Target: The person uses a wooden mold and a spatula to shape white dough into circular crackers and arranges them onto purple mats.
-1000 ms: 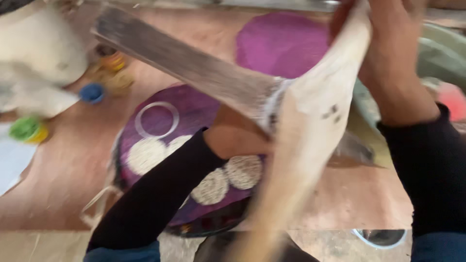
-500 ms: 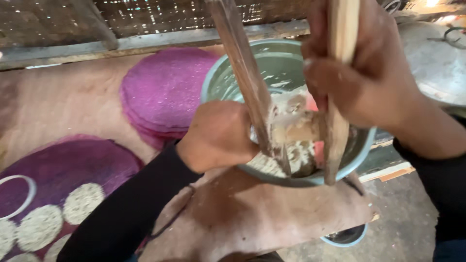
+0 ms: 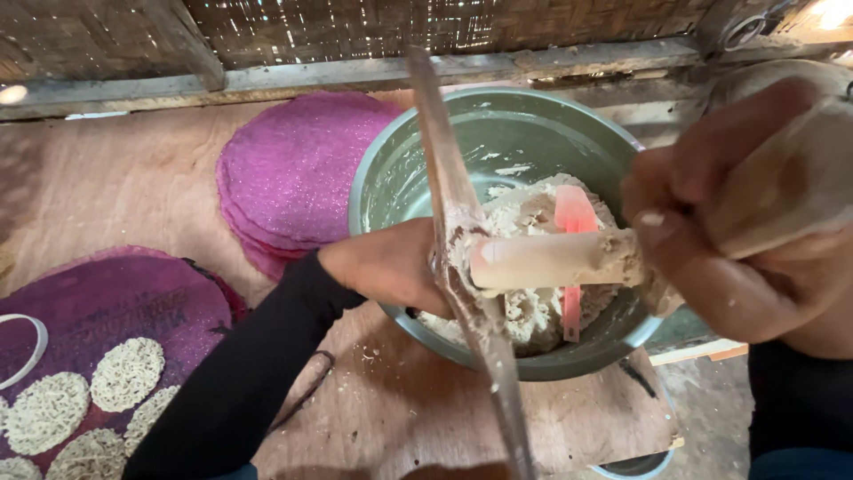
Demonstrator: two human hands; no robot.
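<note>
Two hands (image 3: 391, 267) (image 3: 711, 240) — press (image 3: 551, 260) over bowl (image 3: 400, 169)

We are seeing a smooth metal bowl (image 3: 400, 178), dull green and smeared with rough, sticky dough (image 3: 524, 311). We are looking at a pale wooden roller (image 3: 542, 260), smooth but dough-caked, and a worn grey wooden slat (image 3: 444, 178). A glossy pink plastic scraper (image 3: 573, 213) is sticking up. Purple mats (image 3: 293, 169) are glittering, coarse-woven. The board (image 3: 115, 178) is looking like matt, scuffed plywood.
</note>
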